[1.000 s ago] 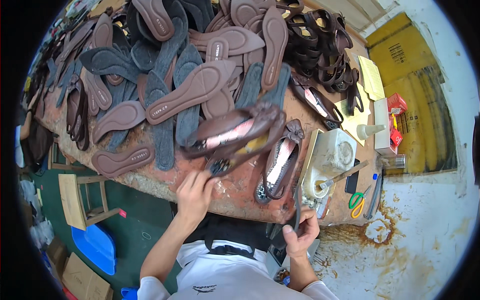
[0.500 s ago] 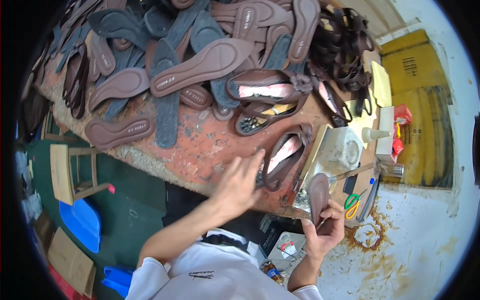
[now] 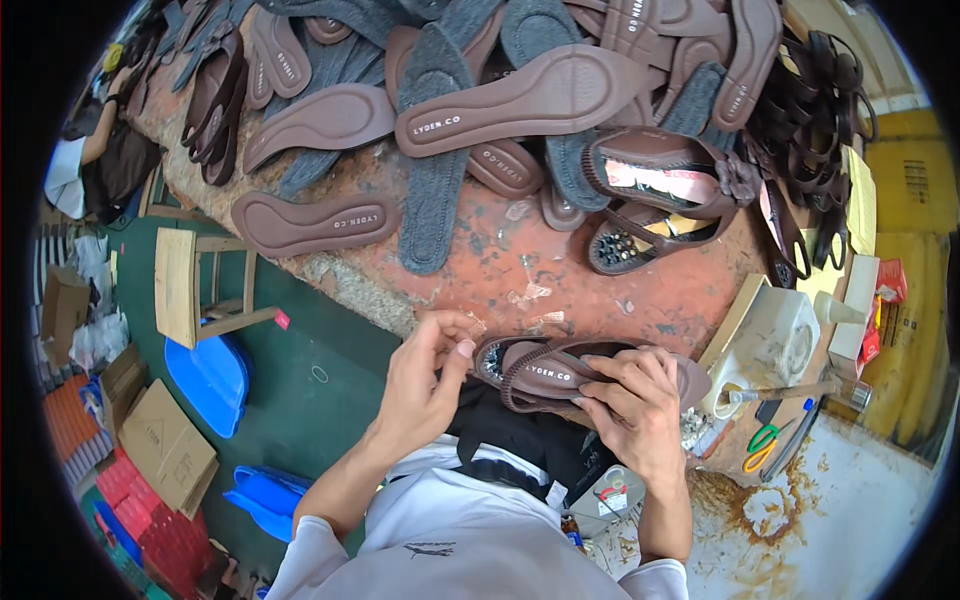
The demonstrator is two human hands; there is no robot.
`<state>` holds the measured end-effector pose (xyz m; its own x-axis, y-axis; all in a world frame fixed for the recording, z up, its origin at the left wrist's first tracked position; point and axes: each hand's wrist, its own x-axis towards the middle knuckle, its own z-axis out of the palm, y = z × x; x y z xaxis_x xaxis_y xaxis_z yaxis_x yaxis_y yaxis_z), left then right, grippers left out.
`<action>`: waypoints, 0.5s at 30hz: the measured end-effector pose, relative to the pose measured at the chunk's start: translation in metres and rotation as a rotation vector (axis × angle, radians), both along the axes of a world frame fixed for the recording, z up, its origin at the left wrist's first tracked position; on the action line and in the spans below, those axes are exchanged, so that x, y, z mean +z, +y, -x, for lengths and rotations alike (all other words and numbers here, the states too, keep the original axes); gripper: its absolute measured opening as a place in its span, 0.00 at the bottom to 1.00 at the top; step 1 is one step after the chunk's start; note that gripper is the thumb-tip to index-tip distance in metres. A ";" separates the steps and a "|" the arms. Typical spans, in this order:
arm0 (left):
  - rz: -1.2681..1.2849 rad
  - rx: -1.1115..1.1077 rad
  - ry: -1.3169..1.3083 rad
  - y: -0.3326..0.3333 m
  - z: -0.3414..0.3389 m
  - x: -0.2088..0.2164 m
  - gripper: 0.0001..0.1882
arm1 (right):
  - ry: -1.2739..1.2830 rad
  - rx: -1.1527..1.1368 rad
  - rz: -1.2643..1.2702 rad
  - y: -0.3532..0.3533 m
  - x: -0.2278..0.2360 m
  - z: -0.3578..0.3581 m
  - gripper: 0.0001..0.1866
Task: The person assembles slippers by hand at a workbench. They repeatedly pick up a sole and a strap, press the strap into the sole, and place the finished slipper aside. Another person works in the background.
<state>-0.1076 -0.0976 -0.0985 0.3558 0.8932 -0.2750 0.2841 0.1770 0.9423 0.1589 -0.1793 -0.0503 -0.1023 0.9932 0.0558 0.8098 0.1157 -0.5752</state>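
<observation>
A brown sandal [image 3: 516, 392] lies at the table's near edge, with a brown insole [image 3: 549, 373] lying lengthwise through its opening. My right hand [image 3: 640, 405] is closed over the insole and the sandal's upper, its fingers bent and thumb at the near side. Just left of the sandal's back end, my left hand [image 3: 425, 385] hovers with curled fingers, thumb and forefinger apart. No object shows clearly in it. Beyond the sandal stand another brown sandal [image 3: 665, 150] with pink-and-white lining and a brown sandal [image 3: 618, 252] with a speckled heel area.
Loose brown insoles [image 3: 520, 100] and grey felt-like pieces [image 3: 432, 215] pile up at the back. At right are a white container [image 3: 785, 325], a brush [image 3: 785, 390], scissors [image 3: 762, 446] and dark sandals [image 3: 815, 120]. A wooden stool [image 3: 178, 285] stands left on the floor.
My right hand has brought the insole left to the sandal, which now lies turned sideways at the near edge. My left hand has drawn back from the sandal and curled. The view has shifted.
</observation>
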 end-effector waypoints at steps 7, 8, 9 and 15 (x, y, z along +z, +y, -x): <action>0.009 -0.018 0.007 0.004 -0.005 -0.002 0.11 | 0.057 0.018 0.021 0.012 -0.009 0.014 0.13; 0.009 -0.025 0.010 0.005 -0.005 -0.002 0.11 | 0.061 0.012 0.026 0.012 -0.009 0.015 0.13; 0.009 -0.026 0.020 0.005 -0.006 -0.001 0.11 | 0.065 0.006 0.032 0.012 -0.010 0.015 0.12; -0.021 -0.031 0.050 0.004 -0.013 -0.003 0.19 | 0.003 0.056 0.021 0.014 -0.015 0.017 0.11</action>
